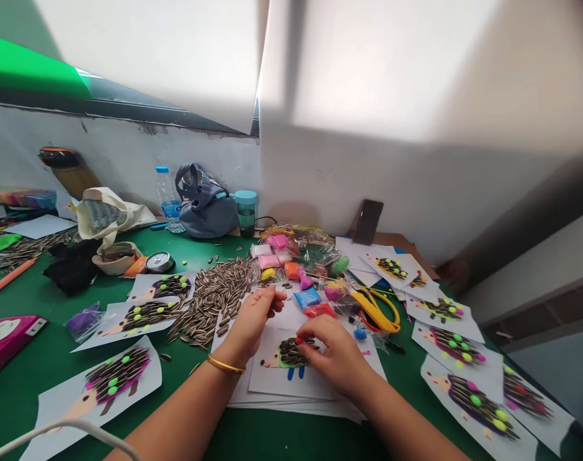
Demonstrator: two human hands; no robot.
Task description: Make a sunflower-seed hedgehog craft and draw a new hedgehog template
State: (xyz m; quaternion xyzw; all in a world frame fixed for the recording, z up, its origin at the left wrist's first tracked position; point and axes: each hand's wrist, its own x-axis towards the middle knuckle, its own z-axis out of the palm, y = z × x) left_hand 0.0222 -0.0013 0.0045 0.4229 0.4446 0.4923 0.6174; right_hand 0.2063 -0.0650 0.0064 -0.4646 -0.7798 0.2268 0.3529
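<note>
A hedgehog picture [272, 379] lies on a stack of white paper in front of me. Its clay body has sunflower seeds for spines and two blue legs. My right hand [332, 352] is over the picture's right half, thumb and forefinger pinching a small red clay ball [299, 340] at the seed spines. My left hand [259, 315], with a gold bangle [227, 365] at the wrist, hovers beyond the picture's upper left. Its fingers are curled together, and whatever they may hold is hidden. Beside it spreads a heap of sunflower seeds [207, 298].
Bagged coloured clay [307, 298] and yellow-handled scissors [380, 310] lie beyond the picture. Finished hedgehog pictures flank both sides, one at left [142, 378]. A phone [368, 221] leans on the wall. A bottle [165, 198], grey bag [207, 211] and teal-lidded cup [246, 211] stand behind.
</note>
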